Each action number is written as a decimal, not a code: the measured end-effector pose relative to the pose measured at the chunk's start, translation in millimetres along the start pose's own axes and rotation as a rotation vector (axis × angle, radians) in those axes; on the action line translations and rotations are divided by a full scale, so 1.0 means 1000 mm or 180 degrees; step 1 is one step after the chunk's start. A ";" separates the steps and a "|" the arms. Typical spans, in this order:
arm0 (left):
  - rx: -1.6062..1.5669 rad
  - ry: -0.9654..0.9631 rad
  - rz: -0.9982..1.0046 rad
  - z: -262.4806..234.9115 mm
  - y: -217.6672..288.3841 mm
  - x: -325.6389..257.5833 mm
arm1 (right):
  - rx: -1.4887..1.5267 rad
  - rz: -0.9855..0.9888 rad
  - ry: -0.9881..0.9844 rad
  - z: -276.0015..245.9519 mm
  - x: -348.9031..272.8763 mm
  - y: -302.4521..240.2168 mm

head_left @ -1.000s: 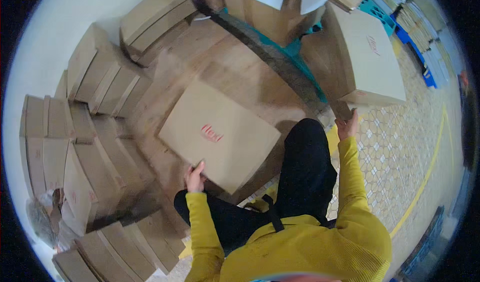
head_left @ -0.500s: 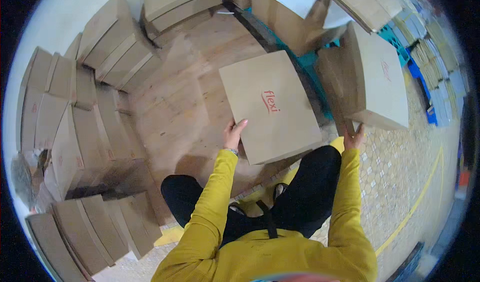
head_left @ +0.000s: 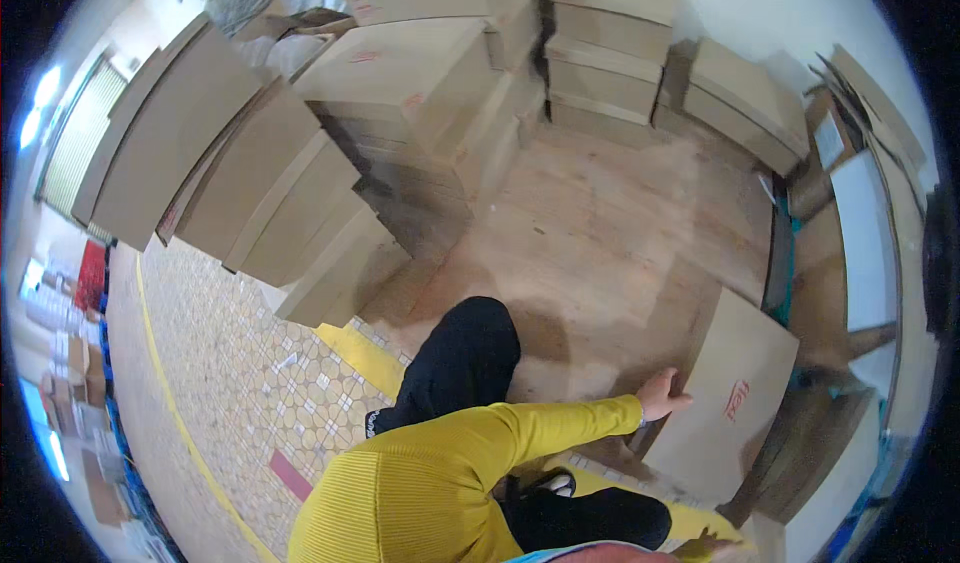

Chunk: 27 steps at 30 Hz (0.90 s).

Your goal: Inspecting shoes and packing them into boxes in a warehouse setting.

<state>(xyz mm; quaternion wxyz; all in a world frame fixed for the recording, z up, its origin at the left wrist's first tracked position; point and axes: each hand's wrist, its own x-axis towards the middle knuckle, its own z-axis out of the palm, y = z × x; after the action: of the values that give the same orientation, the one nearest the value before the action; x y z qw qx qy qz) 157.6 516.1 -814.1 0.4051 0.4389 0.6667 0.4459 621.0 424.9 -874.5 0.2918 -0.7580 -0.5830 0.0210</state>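
The person's left arm, in a yellow sleeve, is stretching out toward the right, and the left hand (head_left: pixel 663 394) is lying open with fingers spread against the near edge of a flat cardboard box (head_left: pixel 725 408) that is resting on the wooden floor (head_left: pixel 600 233). The right hand (head_left: pixel 712 542) is showing only partly at the bottom edge; whether it is open or closed cannot be told.

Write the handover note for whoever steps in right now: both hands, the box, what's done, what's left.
Left hand: flat on the near edge of the cardboard box, fingers spread, not gripping.
Right hand: barely visible at the lower edge, near the box's lower corner; grip unclear.
Box: closed, lying on the wooden platform at the person's right, apart from the stacked boxes by the wall.
Done: box rests on the platform.
Left: not on any stack.
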 end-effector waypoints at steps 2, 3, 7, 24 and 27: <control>-0.0149 0.0423 0.0347 -0.060 0.010 -0.004 | -0.0306 0.0064 -0.0094 -0.033 -0.024 -0.054; -0.0347 0.0764 0.0454 -0.105 0.023 0.006 | -0.0458 0.0102 -0.0128 -0.047 -0.030 -0.085; -0.1254 0.3308 0.0945 -0.329 0.047 0.022 | -0.1054 0.0458 -0.0213 -0.085 -0.034 -0.262; -0.2701 0.3937 0.0004 -0.621 0.111 -0.034 | -0.1685 -0.0698 -0.2362 -0.033 -0.062 -0.426; -0.2445 0.3865 -0.0031 -0.611 0.098 -0.054 | -0.1687 -0.0832 -0.2552 -0.039 -0.054 -0.411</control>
<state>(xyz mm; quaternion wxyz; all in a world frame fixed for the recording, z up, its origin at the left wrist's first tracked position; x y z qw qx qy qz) -374.0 340.3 -545.2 0.0905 -0.0632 0.5722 0.8126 259.6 421.7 -667.1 -0.1578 -0.6589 -0.7248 0.1251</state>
